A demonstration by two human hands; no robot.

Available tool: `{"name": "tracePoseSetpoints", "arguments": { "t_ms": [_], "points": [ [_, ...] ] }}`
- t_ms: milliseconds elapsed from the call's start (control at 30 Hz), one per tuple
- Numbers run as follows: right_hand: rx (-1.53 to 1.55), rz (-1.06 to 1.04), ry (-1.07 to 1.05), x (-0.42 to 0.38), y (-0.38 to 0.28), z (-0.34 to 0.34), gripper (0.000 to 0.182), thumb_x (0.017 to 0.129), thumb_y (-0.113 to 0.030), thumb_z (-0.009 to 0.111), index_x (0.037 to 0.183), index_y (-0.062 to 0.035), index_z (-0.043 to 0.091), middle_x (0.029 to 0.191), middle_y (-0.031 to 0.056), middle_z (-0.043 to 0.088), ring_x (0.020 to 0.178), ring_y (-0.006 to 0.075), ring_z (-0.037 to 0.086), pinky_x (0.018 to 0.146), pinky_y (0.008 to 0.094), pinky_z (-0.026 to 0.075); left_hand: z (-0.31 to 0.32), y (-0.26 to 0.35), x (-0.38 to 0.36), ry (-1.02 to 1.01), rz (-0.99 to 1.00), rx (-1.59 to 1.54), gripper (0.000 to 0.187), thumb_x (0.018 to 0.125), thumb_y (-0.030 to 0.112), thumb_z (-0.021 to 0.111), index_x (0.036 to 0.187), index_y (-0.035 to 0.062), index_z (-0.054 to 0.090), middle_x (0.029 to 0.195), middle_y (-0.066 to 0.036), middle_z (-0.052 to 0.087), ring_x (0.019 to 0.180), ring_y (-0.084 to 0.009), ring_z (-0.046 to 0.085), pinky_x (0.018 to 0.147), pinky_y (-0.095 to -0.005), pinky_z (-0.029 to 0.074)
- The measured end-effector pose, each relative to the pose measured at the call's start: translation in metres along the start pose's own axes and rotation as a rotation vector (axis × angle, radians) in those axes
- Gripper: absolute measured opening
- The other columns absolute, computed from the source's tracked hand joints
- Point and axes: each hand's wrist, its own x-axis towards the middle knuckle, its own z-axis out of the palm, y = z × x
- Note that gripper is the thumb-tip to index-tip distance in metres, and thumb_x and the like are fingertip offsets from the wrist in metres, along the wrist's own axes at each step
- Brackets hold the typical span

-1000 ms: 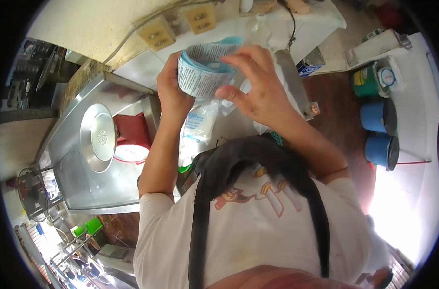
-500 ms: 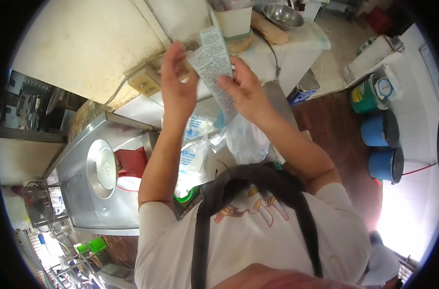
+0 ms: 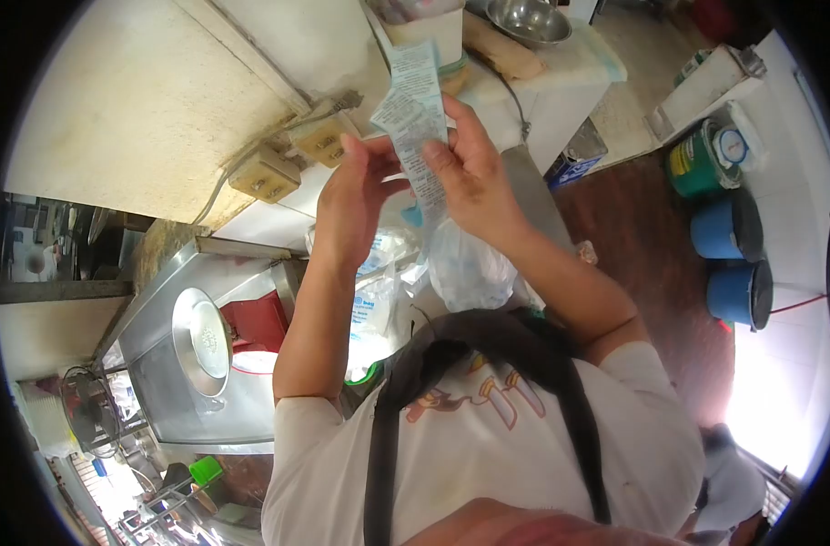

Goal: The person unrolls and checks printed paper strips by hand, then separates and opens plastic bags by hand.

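Several long printed paper receipts (image 3: 417,114) fan out upright in front of me. My right hand (image 3: 477,177) pinches them, its thumb lying across the print. At their left edge is my left hand (image 3: 349,205), thumb apart from the fingers, which reach toward the paper; some fingertips are hidden at the strips' edge. Below the receipts, a knotted clear plastic bag (image 3: 470,268) sits on the counter. Beside it lie plastic packs with blue print (image 3: 371,305).
At left, a metal bowl (image 3: 186,341) rests on a steel counter (image 3: 156,391) near a red object (image 3: 256,320). Outlet boxes (image 3: 265,176) are on the wall. A steel bowl (image 3: 529,23) stands on the back counter. Blue buckets (image 3: 736,293) line the right. Another person (image 3: 729,482) is at lower right.
My left hand has dropped and turned, its fingers coming in to the receipts' left edge. The receipts have shifted slightly and stand more upright, still in my right hand.
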Motion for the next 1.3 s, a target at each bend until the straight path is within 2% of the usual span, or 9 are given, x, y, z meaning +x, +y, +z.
{"name": "tracePoseSetpoints", "arguments": {
  "t_ms": [200, 300, 400, 600, 800, 1000, 1100, 1200, 1300],
  "points": [
    [-0.015, 0.047, -0.021, -0.003, -0.008, 0.012, 0.051, 0.100, -0.010, 0.053, 0.146, -0.0046, 0.033, 0.097, 0.0113, 0.068, 0.080, 0.0137, 0.064, 0.075, 0.0293, 0.050, 0.007, 0.021, 0.023, -0.060, 0.047, -0.036, 0.049, 0.105, 0.045, 0.041, 0.114, 0.0015, 0.061, 0.095, -0.005, 0.065, 0.079, -0.0149, 0.056, 0.068, -0.0300, 0.043],
    [-0.026, 0.079, -0.078, -0.001, -0.010, 0.008, 0.051, 0.101, -0.009, 0.051, 0.146, -0.0011, 0.030, 0.112, 0.0130, 0.066, 0.090, 0.0161, 0.068, 0.076, 0.0299, 0.056, 0.003, 0.025, 0.032, -0.038, -0.017, -0.044, 0.050, 0.105, 0.044, 0.041, 0.114, -0.0003, 0.060, 0.095, -0.006, 0.065, 0.080, -0.0149, 0.056, 0.068, -0.0306, 0.044],
    [0.151, 0.149, -0.039, 0.001, -0.019, 0.010, 0.046, 0.098, -0.010, 0.052, 0.140, -0.0021, 0.037, 0.098, 0.0137, 0.070, 0.079, 0.0179, 0.071, 0.070, 0.0309, 0.056, -0.005, 0.018, 0.039, -0.036, -0.003, 0.018, 0.050, 0.104, 0.045, 0.043, 0.110, -0.0017, 0.060, 0.093, -0.007, 0.065, 0.080, -0.0158, 0.059, 0.070, -0.0297, 0.046],
    [0.162, 0.071, -0.052, 0.002, -0.018, 0.003, 0.042, 0.099, -0.011, 0.051, 0.137, -0.0018, 0.038, 0.101, 0.0151, 0.070, 0.082, 0.0211, 0.073, 0.071, 0.0325, 0.058, -0.002, 0.017, 0.022, 0.033, 0.036, 0.097, 0.041, 0.102, 0.040, 0.054, 0.098, -0.0002, 0.062, 0.088, -0.005, 0.065, 0.076, -0.0128, 0.058, 0.074, -0.0264, 0.047],
    [0.215, 0.129, -0.060, -0.002, -0.022, 0.002, 0.039, 0.103, -0.017, 0.048, 0.139, -0.0054, 0.042, 0.108, 0.0089, 0.067, 0.089, 0.0130, 0.069, 0.077, 0.0292, 0.057, 0.002, 0.016, 0.023, -0.007, 0.185, 0.328, 0.023, 0.093, 0.022, 0.070, 0.094, 0.0009, 0.063, 0.083, -0.001, 0.065, 0.072, -0.0076, 0.055, 0.068, -0.0233, 0.045],
    [0.245, 0.162, -0.058, -0.004, -0.016, -0.006, 0.053, 0.106, -0.034, 0.045, 0.149, -0.0049, 0.035, 0.121, 0.0102, 0.064, 0.109, 0.0176, 0.064, 0.093, 0.0325, 0.052, 0.003, 0.013, 0.024, -0.001, 0.243, 0.338, 0.018, 0.094, 0.017, 0.069, 0.094, -0.0002, 0.064, 0.082, -0.001, 0.065, 0.071, -0.0074, 0.055, 0.066, -0.0226, 0.044],
    [0.229, 0.158, 0.032, -0.004, -0.017, -0.003, 0.040, 0.105, -0.028, 0.049, 0.140, -0.0073, 0.047, 0.107, 0.0034, 0.066, 0.090, 0.0080, 0.063, 0.080, 0.0252, 0.052, 0.004, 0.011, 0.025, -0.003, 0.267, 0.302, 0.018, 0.095, 0.017, 0.068, 0.095, -0.0011, 0.064, 0.083, -0.002, 0.066, 0.072, -0.0077, 0.056, 0.065, -0.0230, 0.044],
    [0.021, 0.046, -0.031, 0.002, -0.007, -0.009, 0.036, 0.105, -0.023, 0.049, 0.137, -0.0063, 0.046, 0.109, 0.0063, 0.066, 0.095, 0.0114, 0.066, 0.080, 0.0286, 0.055, 0.001, 0.012, 0.025, 0.096, 0.313, 0.389, 0.018, 0.097, 0.016, 0.065, 0.099, -0.0020, 0.063, 0.086, -0.004, 0.067, 0.073, -0.0101, 0.060, 0.066, -0.0238, 0.046],
    [0.199, 0.194, -0.077, 0.002, -0.015, -0.017, 0.033, 0.105, -0.016, 0.047, 0.136, -0.0053, 0.044, 0.112, 0.0099, 0.066, 0.101, 0.0178, 0.068, 0.080, 0.0327, 0.058, -0.007, 0.024, 0.021, 0.132, 0.275, 0.225, 0.017, 0.099, 0.014, 0.059, 0.105, -0.0026, 0.060, 0.089, -0.008, 0.068, 0.074, -0.0141, 0.064, 0.068, -0.0261, 0.050]
  ]
}}
